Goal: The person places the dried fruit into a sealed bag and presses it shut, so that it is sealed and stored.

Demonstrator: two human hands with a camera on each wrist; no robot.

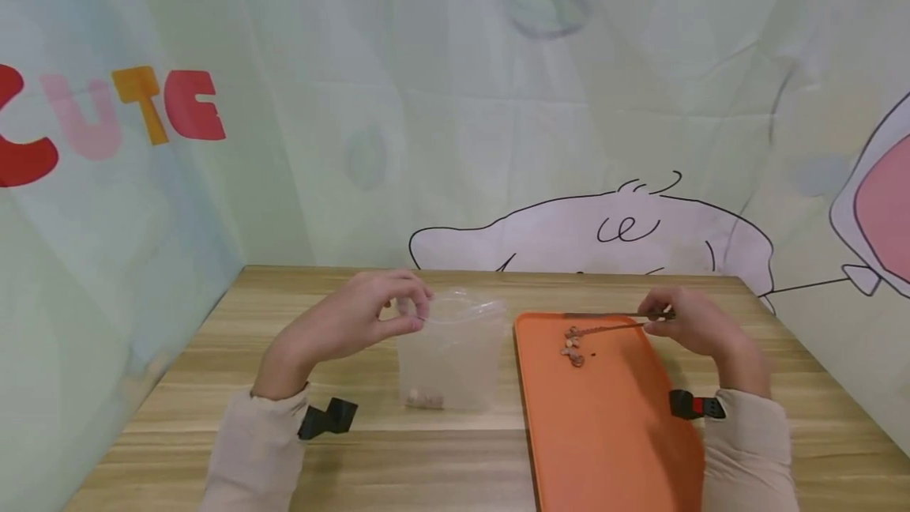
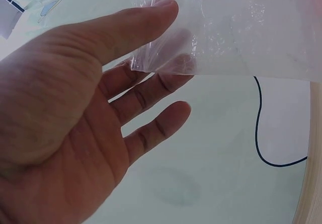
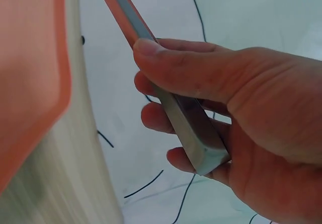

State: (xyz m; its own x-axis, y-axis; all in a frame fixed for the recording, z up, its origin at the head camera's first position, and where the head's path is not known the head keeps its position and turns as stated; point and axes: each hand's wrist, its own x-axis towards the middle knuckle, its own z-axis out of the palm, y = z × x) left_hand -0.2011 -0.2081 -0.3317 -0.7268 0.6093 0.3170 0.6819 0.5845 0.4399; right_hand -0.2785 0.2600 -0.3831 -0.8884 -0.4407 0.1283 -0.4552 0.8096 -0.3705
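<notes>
My left hand [image 1: 359,318] pinches the top left edge of a clear zip bag [image 1: 455,362] between thumb and fingers. The bag stands upright on the table, and its mouth looks parted. Some small pale brown pieces [image 1: 424,398] lie at its bottom left. In the left wrist view the thumb and fingers have the plastic [image 2: 241,32] between them. My right hand [image 1: 693,326] grips metal tongs [image 3: 188,128] near their squared rear end. The tongs' arms are apart above the orange tray [image 1: 597,433]. One tip reaches a cluster of small brown pieces [image 1: 572,348].
The tray lies right of the bag on the wooden table [image 1: 398,464]. A dark speck [image 1: 593,354] sits on it near the pieces. Behind the table hangs a printed cloth backdrop [image 1: 455,101]. Black wrist devices [image 1: 329,418] sit at both sleeves.
</notes>
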